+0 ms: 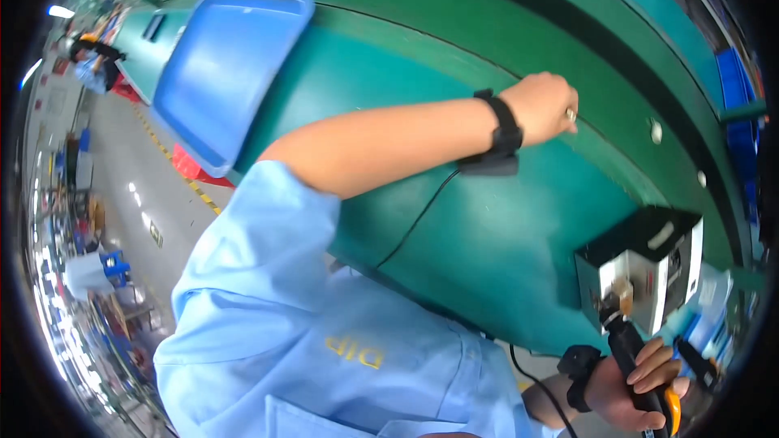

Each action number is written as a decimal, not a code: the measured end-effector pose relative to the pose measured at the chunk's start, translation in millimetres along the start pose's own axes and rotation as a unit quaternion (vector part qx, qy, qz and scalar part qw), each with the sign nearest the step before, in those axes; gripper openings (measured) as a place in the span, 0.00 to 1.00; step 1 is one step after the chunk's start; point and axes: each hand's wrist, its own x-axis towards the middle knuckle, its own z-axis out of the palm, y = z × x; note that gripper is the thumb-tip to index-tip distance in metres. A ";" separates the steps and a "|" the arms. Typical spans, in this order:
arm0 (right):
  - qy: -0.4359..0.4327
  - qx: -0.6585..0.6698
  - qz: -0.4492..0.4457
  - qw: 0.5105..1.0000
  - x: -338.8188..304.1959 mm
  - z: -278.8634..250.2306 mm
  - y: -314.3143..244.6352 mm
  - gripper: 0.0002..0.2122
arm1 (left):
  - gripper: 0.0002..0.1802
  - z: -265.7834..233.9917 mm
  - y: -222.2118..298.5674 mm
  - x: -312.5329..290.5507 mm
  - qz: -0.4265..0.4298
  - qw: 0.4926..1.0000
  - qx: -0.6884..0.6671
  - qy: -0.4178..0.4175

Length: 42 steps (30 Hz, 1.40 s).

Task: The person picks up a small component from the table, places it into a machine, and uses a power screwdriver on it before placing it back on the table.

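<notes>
Upper left of the frame, a blue plastic tray (231,73) is lying on the green workbench (454,235), well apart from both hands. Centre frame, a forearm with a black wrist strap (505,126) is reaching across the bench toward the upper right; which arm it is I am judging as the left. The left hand (545,105) is curling into a loose fist, knuckles up, resting at the bench's dark edge strip, and I cannot tell whether it is holding anything. Lower right, the right hand (629,385) is wrapping tight around the black-and-orange handle of a hand tool (637,365), tip pointing up into a small metal box unit (645,268) standing on the bench. The wrist is bending back, thumb side up, with a second strap and cable trailing off. Doing this well, I judge, is keeping the tool straight in line with the box's fitting, steadying the box so it is not sliding, and pressing gently, not sideways.
</notes>
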 end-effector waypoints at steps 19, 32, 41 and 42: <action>0.065 -0.114 0.019 0.991 11.2 -28.5 -15.5 0.23 | 0.12 -162.9 -178.8 -11.5 -0.196 0.975 0.008 0.109; 0.030 -0.097 0.084 0.991 9.6 -48.6 -3.0 0.23 | 0.13 69.8 84.1 -97.1 0.223 0.955 -0.085 -0.178; -0.036 -0.028 0.178 0.983 39.3 -67.0 9.3 0.22 | 0.11 68.5 107.2 -102.4 -0.002 0.975 -0.141 -0.175; 0.004 -0.041 0.202 0.979 41.0 -67.0 11.4 0.22 | 0.11 71.7 106.0 -102.7 -0.013 0.977 -0.131 -0.168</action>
